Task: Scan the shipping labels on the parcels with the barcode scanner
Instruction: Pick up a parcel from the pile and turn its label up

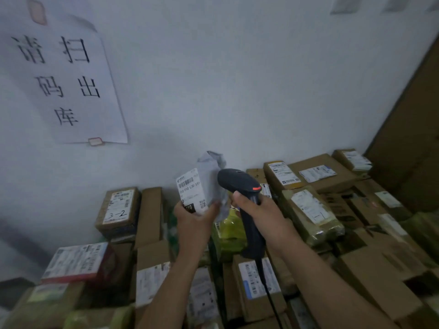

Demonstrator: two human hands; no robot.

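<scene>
- Where the left hand [192, 216] grips it: grey parcel [211, 176], long axis upright.
- Barcode scanner [237, 181], clasped in curled right hand [251, 205]; nose seemingly aimed left at parcel.

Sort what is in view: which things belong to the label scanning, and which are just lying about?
In the job: dark grey handheld barcode scanner gripped by the right hand; crumpled grey plastic parcel with white shipping label, held by the left hand; piled brown cardboard parcels bearing labels.
Just about: white paper notice taped to the wall; tall brown board at right.
</scene>
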